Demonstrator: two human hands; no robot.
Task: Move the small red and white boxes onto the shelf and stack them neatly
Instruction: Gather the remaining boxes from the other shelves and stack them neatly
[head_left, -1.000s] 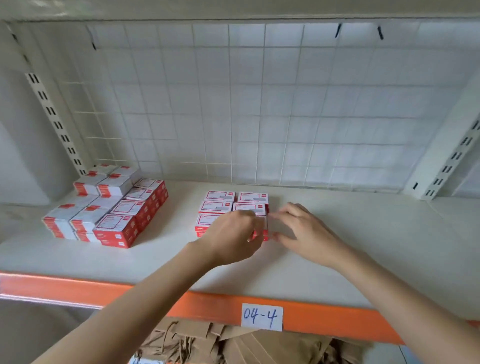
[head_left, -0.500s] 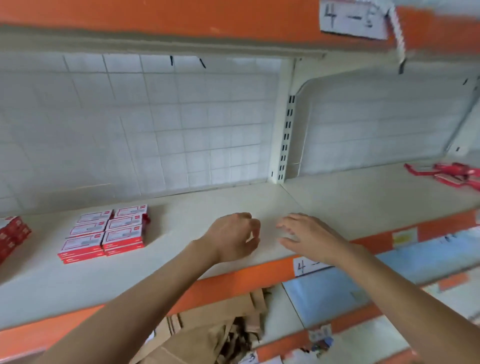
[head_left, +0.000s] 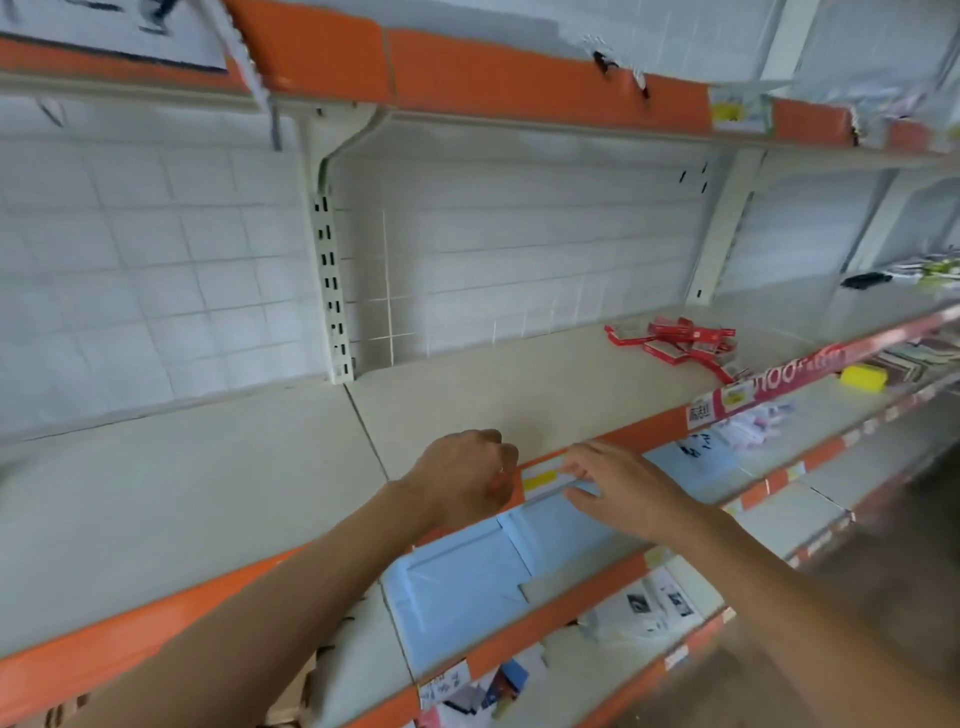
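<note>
The small red and white boxes are out of view; the view has swung to the right along the shelf (head_left: 208, 499). My left hand (head_left: 462, 478) hovers over the shelf's orange front edge, fingers curled loosely with nothing in them. My right hand (head_left: 618, 488) is beside it, just past the edge, fingers spread and empty. Both forearms reach in from the bottom of the frame.
A loose pile of red packets (head_left: 680, 340) lies at the right of the same shelf. Below are a light blue sheet (head_left: 467, 577), papers and a yellow block (head_left: 863, 376). A slotted upright (head_left: 330, 280) divides the wire-grid back wall. Another orange-edged shelf (head_left: 467, 73) runs overhead.
The view has swung right, so the stacked boxes have left the frame. Both hands let go of the boxes and now hang empty at the shelf's front edge.
</note>
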